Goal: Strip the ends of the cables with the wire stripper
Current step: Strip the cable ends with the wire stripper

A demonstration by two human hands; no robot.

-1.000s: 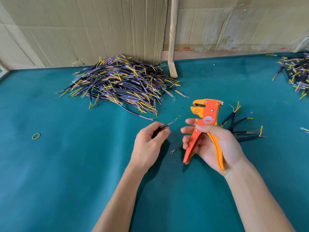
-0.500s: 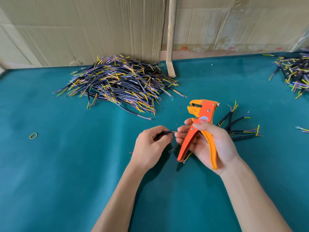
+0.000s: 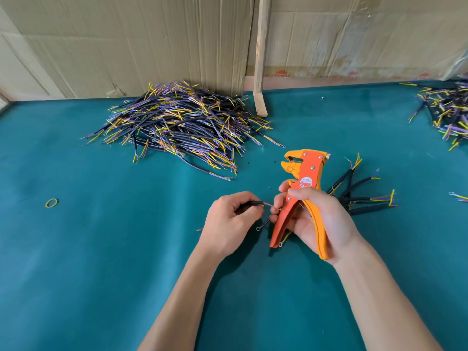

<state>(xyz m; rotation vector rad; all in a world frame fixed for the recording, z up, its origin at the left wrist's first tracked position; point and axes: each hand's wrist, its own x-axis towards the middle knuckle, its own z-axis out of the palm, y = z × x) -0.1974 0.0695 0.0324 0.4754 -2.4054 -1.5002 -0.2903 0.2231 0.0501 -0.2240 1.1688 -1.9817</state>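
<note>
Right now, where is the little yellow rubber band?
The rubber band lies far left on the green table, alone, below the big cable pile.

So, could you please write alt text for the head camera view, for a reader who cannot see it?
Over a teal table, a person's left hand pinches a black cable while the right hand grips an orange wire stripper, fingertips touching the cable's bare wires. A large pile of cables lies behind.
</note>
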